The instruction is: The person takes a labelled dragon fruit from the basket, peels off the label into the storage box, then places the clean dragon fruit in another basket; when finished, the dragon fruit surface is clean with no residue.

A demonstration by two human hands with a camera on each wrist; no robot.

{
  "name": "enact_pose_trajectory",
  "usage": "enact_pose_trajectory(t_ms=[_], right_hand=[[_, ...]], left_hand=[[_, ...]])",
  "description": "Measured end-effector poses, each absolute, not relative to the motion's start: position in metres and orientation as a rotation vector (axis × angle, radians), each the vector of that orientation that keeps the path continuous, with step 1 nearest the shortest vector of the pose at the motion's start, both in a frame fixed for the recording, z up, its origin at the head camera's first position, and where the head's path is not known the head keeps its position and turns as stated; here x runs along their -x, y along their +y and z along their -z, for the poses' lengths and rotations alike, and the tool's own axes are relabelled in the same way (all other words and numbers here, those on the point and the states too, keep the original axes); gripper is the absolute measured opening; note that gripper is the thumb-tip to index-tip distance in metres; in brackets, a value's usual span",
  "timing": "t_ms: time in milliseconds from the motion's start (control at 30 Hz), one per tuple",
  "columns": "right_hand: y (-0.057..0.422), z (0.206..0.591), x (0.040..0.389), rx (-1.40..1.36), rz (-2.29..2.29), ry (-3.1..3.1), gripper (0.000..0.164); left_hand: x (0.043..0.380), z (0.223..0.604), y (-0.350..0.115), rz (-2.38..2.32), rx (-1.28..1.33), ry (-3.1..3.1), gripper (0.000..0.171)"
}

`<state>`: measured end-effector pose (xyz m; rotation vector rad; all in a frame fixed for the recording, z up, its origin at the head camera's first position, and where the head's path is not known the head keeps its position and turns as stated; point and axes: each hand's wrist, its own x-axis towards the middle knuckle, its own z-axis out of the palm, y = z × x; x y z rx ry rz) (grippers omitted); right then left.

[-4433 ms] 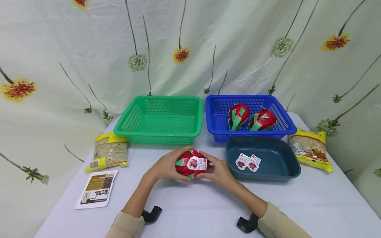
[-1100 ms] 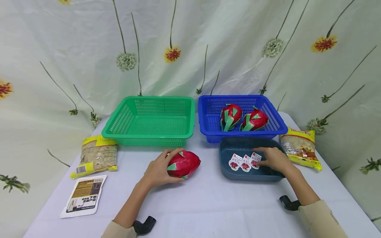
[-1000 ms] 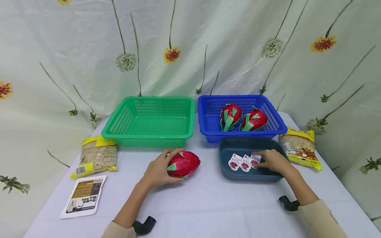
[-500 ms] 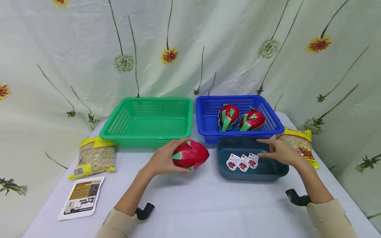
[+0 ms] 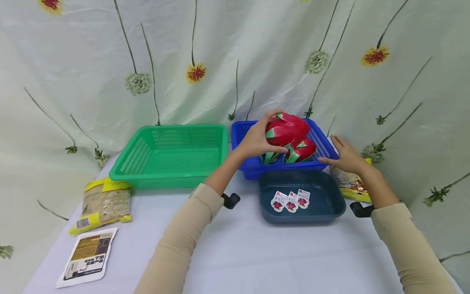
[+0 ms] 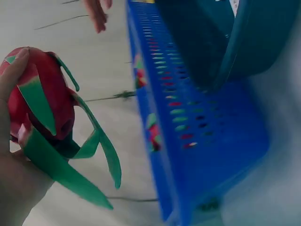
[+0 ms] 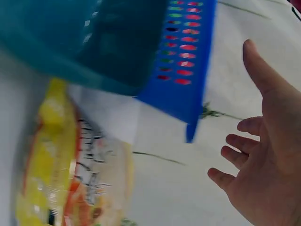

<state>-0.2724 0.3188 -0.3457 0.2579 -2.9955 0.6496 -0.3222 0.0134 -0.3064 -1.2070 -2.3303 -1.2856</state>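
My left hand (image 5: 258,136) grips a red dragon fruit (image 5: 290,130) with green leaf tips and holds it over the blue basket (image 5: 249,164). In the left wrist view its long green leaves hang free above the basket's rim. Below it another dragon fruit (image 5: 304,150) lies in the basket, and one more is mostly hidden behind the held fruit. My right hand (image 5: 346,156) hovers by the basket's right edge, fingers spread and holding nothing. Three dragon fruit stickers (image 5: 291,201) lie in the dark teal tray (image 5: 323,212) in front of the basket.
A green basket (image 5: 167,177) stands left of the blue one. At the left lie a yellow-and-clear bag (image 5: 106,204) and a white-edged flat packet (image 5: 89,257). Another yellow bag (image 5: 352,183) lies right of the tray, partly behind the right arm. A flower-print curtain hangs behind.
The left hand has lifted the dragon fruit from the front of the table and carried it right and back over the blue basket. The right hand has left the tray, moving up to the basket's side.
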Motion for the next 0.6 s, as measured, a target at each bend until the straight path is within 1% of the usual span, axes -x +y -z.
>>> enact_pose_trajectory(t_ms=[133, 267, 433, 600], right_hand=[[0.323, 0.361, 0.281, -0.247, -0.724, -3.071, 0.102], [0.324, 0.368, 0.282, -0.254, -0.832, -3.121, 0.099], [0.324, 0.374, 0.281, -0.253, -0.936, -3.116, 0.098], [0.326, 0.376, 0.278, -0.212, -0.91, -3.107, 0.1]], left_hand=[[0.346, 0.33, 0.04, 1.364, 1.186, -2.411, 0.093], [0.359, 0.355, 0.052, 1.411, 1.131, -2.505, 0.093], [0.367, 0.377, 0.053, 1.427, 1.072, -2.653, 0.091], [0.37, 0.384, 0.052, 1.379, 1.038, -2.786, 0.093]])
